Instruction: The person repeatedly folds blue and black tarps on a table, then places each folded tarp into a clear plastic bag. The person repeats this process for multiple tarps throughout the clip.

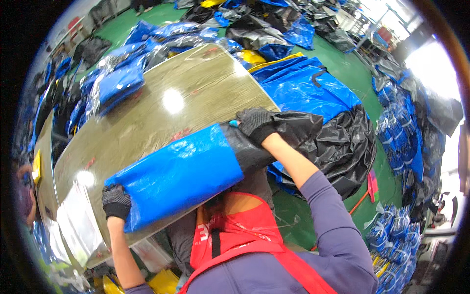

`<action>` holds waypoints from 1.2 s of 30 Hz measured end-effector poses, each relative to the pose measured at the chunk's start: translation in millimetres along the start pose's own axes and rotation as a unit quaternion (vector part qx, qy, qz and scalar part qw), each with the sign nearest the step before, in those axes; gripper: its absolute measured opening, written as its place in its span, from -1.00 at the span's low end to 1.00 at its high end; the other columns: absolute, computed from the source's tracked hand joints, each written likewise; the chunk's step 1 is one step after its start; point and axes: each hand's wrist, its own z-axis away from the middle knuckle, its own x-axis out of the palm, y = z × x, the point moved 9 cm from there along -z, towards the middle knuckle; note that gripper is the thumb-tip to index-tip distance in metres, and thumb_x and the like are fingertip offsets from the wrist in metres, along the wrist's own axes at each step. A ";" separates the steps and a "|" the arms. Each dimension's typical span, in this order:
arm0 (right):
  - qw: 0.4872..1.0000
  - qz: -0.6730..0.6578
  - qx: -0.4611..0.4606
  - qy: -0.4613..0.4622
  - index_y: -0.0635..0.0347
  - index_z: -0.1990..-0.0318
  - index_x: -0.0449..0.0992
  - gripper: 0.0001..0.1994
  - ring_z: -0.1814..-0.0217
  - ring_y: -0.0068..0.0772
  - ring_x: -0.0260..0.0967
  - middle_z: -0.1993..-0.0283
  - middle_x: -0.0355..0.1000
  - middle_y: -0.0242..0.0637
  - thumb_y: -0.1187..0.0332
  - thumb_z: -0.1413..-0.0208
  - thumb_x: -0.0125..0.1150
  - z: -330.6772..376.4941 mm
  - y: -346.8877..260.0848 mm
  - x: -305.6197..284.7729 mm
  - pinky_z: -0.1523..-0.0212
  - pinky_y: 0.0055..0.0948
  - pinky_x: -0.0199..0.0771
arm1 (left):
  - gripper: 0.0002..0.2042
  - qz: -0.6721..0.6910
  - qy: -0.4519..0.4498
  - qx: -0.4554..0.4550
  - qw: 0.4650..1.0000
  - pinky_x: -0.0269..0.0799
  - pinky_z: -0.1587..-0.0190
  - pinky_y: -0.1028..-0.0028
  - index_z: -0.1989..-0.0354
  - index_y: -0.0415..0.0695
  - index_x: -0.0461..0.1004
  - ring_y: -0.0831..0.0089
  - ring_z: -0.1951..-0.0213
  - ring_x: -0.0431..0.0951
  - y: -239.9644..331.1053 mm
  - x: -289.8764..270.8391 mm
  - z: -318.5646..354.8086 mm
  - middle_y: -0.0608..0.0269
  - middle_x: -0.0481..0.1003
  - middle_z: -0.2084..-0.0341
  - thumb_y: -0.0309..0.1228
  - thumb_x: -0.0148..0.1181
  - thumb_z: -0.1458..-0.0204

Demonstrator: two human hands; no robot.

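A long folded strip of blue and black tarpaulin [181,164] lies across the near edge of the table. At its left end, my left hand [116,202] in a dark knit glove is closed on the blue edge. My right hand [255,126], gloved alike with a bit of blue at a fingertip, grips the black part where it adjoins the blue. From there the black sheet [338,147] runs on to the right in a crumpled heap beside the table. Both palms and the tarpaulin's underside are hidden.
The wood-look table [196,88] has a rounded corner. Packed blue bundles [120,83] lie along its far left. White bags [81,215] hang at the left edge. Blue sheets [303,81] pile up at right. Tied blue bundles [394,235] stand on the green floor [342,63].
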 end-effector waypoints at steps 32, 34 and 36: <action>0.980 -0.152 -0.128 0.014 -0.23 -0.29 0.26 -0.21 -0.46 0.23 -0.17 -0.42 -0.02 0.03 0.13 0.25 0.33 97.0 -152.3 -89.8 -0.29 0.40 -0.26 | -0.48 0.403 -0.011 0.580 0.708 -0.14 -0.38 0.16 -0.15 -0.15 0.34 0.13 -0.31 0.13 247.6 -80.5 120.2 -0.03 0.29 -0.19 -0.10 0.12 -0.07; 0.976 -0.165 -0.135 0.038 -0.15 -0.37 0.10 -0.11 -0.51 0.26 -0.32 -0.46 -0.14 0.09 0.07 0.24 0.31 94.7 -165.1 -98.6 -0.28 0.49 -0.36 | -0.43 0.362 0.034 0.551 0.751 -0.12 -0.36 0.08 -0.05 -0.18 0.46 0.03 -0.27 0.22 202.1 -83.7 120.2 -0.10 0.38 -0.10 -0.01 0.21 0.05; 0.963 -0.198 -0.177 -0.049 -0.03 -0.39 0.03 -0.05 -0.49 0.33 -0.30 -0.44 -0.14 0.16 0.03 0.25 0.31 94.0 -169.7 -83.4 -0.30 0.45 -0.33 | -0.35 0.323 0.170 0.405 0.838 -0.28 -0.37 -0.02 -0.13 -0.19 0.37 -0.05 -0.31 0.10 167.9 -81.2 86.4 -0.13 0.29 -0.17 0.04 0.15 0.05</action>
